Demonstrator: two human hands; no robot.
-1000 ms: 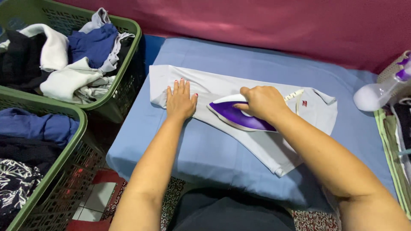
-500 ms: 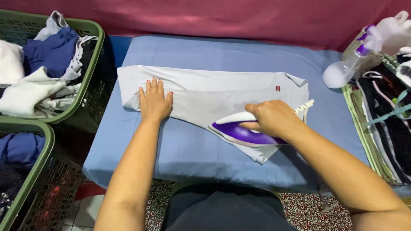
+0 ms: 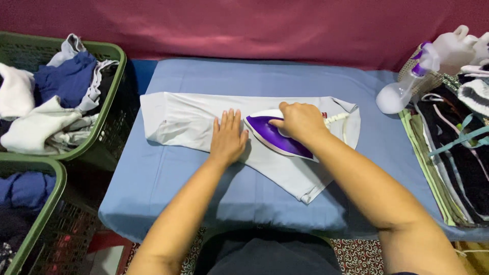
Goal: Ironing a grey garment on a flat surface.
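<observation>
Since the earlier frame the iron [image 3: 277, 135] has slid left along the pale garment [image 3: 188, 119], and the left hand [image 3: 227, 137] now lies just beside its tip. The right hand [image 3: 300, 121] has its grip closed around the iron's handle, pressing the purple iron flat on the cloth. The left hand rests open, fingers spread, palm down on the garment. The garment lies across the blue padded board [image 3: 153, 178]. Green laundry baskets [image 3: 109, 127] stand to the left, a spray bottle [image 3: 402, 89] to the right.
</observation>
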